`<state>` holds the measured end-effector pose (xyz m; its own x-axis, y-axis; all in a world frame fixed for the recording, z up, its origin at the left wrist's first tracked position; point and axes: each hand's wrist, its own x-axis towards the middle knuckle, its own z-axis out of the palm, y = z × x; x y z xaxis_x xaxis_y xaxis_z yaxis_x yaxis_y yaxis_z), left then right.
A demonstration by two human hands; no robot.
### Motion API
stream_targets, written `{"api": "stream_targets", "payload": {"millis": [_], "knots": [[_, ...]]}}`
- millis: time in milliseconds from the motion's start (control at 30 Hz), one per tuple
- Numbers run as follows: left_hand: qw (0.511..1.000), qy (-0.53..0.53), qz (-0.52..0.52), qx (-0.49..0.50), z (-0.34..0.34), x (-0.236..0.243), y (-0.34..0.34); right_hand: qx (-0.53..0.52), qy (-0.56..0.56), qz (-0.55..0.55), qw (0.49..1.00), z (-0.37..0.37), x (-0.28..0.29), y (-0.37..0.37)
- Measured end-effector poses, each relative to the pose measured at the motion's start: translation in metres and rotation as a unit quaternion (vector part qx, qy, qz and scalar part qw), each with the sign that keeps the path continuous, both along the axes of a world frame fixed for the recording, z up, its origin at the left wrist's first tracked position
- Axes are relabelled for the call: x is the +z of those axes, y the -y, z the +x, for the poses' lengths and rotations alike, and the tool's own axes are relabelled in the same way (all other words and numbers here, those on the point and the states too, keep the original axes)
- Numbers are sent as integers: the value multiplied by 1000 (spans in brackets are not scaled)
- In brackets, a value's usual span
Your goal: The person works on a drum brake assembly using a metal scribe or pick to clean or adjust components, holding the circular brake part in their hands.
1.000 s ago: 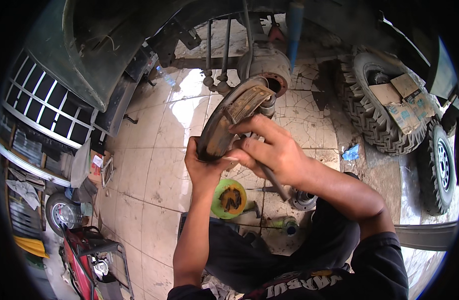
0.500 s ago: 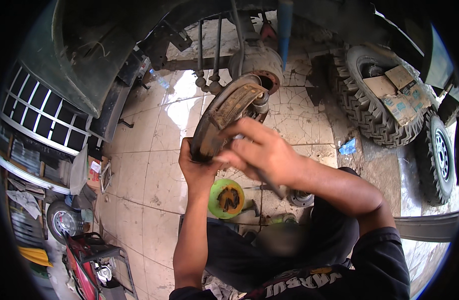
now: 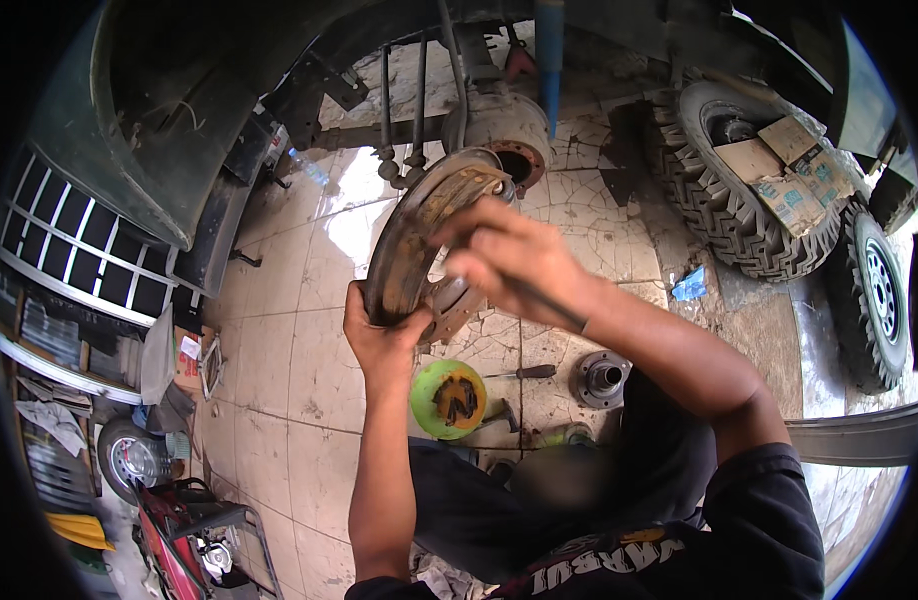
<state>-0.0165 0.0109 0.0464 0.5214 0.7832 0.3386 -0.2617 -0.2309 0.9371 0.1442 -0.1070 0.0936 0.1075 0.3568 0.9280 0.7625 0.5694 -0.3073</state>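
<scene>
A rusty, curved metal plate (image 3: pixel 403 252) with a worn inner band is held upright in front of an axle housing (image 3: pixel 494 135) with a round flanged opening. My left hand (image 3: pixel 384 345) grips the plate's lower left edge, thumb across its face. My right hand (image 3: pixel 509 265), blurred, is closed around a dark bar-like tool (image 3: pixel 551 305), with fingertips close to the plate's inner face. Below are a green bowl (image 3: pixel 429 405) with brown liquid and dark pieces, a screwdriver (image 3: pixel 534 372) and a metal hub (image 3: pixel 601 378) on the tiles.
Large treaded tires (image 3: pixel 719 230) topped with cardboard stand right. A metal grille (image 3: pixel 89 220) and a red machine (image 3: pixel 179 540) are left. A dark vehicle body (image 3: pixel 149 130) overhangs the top. A plastic bottle (image 3: pixel 309 167) and blue scrap (image 3: pixel 689 283) lie on the floor (image 3: pixel 329 370).
The plate and both hands have shifted left. My right hand has also moved upward along with the tool, uncovering more of the hub and screwdriver.
</scene>
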Motion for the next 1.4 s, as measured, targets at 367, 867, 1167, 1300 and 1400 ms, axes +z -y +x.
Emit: {"api": "stream_targets", "payload": {"millis": [367, 867, 1167, 1300, 1400], "knots": [[1000, 20, 16, 1, 4, -2, 2, -29, 41, 20, 999, -19, 2, 3], [999, 42, 22, -20, 3, 0, 7, -33, 76, 12, 996, -21, 4, 5], [1000, -28, 3, 6, 2, 7, 6, -124, -75, -42, 989, 27, 3, 1], [1000, 19, 21, -3, 9, -5, 5, -25, 51, -9, 998, -14, 7, 8], [1000, -20, 19, 12, 1, 1, 2, 0, -2, 5, 1000, 4, 3, -2]]}}
